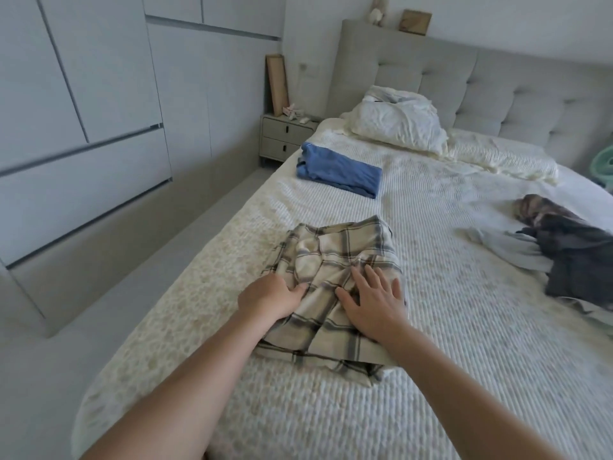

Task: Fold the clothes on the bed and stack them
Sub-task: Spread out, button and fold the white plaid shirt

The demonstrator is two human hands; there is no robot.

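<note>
A cream plaid garment (335,257) lies folded into a rough rectangle on the near left part of the bed (447,360). My left hand (270,298) rests on its left edge with fingers curled into the cloth. My right hand (373,303) presses flat on its middle, fingers spread. A folded blue garment (340,171) lies farther up the bed near the left edge. An unfolded heap of dark grey, pale and patterned clothes (570,257) sits at the right.
A white pillow (398,122) and rumpled bedding lie against the grey tufted headboard (464,74). A small nightstand (285,134) stands left of the bed. Pale wardrobe doors (83,127) line the left wall, with a narrow strip of floor between.
</note>
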